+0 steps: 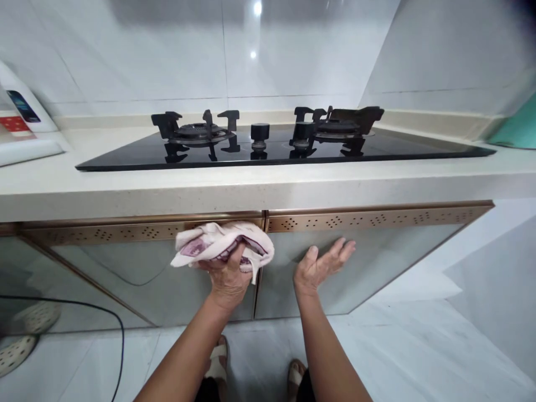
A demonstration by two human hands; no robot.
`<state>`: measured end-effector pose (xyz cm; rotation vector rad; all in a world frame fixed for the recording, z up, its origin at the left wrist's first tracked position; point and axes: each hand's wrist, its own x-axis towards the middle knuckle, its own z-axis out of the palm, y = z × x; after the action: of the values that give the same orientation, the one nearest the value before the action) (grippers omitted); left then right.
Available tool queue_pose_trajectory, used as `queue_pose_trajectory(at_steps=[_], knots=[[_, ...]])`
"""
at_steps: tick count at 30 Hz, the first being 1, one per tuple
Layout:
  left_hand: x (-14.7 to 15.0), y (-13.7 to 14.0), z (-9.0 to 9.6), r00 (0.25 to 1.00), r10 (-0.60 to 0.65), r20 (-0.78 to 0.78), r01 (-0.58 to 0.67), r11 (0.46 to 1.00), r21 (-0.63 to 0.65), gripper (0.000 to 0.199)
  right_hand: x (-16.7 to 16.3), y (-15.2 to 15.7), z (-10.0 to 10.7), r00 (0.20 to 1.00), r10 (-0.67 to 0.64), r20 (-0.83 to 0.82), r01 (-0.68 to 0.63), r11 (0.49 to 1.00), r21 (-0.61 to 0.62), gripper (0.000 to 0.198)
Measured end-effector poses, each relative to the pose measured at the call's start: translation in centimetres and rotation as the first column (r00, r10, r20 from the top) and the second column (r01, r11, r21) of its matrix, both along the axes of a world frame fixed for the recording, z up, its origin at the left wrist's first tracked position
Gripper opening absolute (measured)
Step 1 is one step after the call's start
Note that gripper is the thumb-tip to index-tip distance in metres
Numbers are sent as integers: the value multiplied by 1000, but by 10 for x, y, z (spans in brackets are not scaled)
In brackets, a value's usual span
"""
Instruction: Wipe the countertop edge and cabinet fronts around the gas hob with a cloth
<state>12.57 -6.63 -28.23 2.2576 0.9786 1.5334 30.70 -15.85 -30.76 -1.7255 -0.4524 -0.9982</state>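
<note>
A bunched white and purple cloth is gripped in my left hand. It covers the top inner corner of the left cabinet door and part of its perforated copper-coloured strip, reaching over the gap between the doors. The fingertips of that hand are hidden in the folds. My right hand is empty, its fingers stretched out in front of the right cabinet door. Whether it touches the door I cannot tell.
Above the doors, a pale countertop juts out, bearing a black gas hob. A white bottle stands at the left, a green object at the right. A black cable and clogs lie lower left.
</note>
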Motion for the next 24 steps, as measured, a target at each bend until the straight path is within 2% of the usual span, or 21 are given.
queue_pose_trajectory(at_steps=[3, 6, 9, 12, 14, 15, 17, 19, 21, 24], knots=[[-9, 7, -36, 974, -70, -215, 84, 995, 56, 34, 1, -3, 0, 1000, 7, 8, -7, 1000, 3, 66], [-21, 9, -61, 924, -97, -370, 147, 983, 109, 36, -1, -5, 1, 1000, 21, 1, -21, 1000, 19, 66], [-29, 6, -71, 884, -97, -457, 217, 952, 218, 40, -1, -6, 1, 999, 33, 14, -33, 999, 21, 66], [-38, 2, -70, 825, -109, -554, 341, 878, 336, 40, 1, -7, 1, 998, 30, 56, -31, 999, 24, 67], [-47, 1, -66, 804, -80, -589, 372, 841, 393, 36, 1, -7, 1, 997, 25, 68, -28, 999, 31, 67], [-53, 2, -63, 805, -53, -590, 355, 841, 408, 35, 1, -6, 2, 998, 25, 64, -27, 999, 35, 66], [-68, 7, -56, 834, 22, -551, 253, 873, 418, 34, -1, -6, 5, 999, 34, 39, -36, 999, 39, 66], [-83, 16, -41, 890, 124, -438, 83, 902, 424, 34, -4, -6, 8, 999, 49, 9, -49, 998, 45, 66], [-93, 27, -16, 945, 211, -251, -93, 906, 413, 30, -7, -5, 11, 998, 57, -10, -56, 997, 58, 66], [-95, 41, 36, 965, 262, -7, -238, 888, 394, 41, -9, -4, 12, 998, 60, -19, -59, 995, 79, 65]])
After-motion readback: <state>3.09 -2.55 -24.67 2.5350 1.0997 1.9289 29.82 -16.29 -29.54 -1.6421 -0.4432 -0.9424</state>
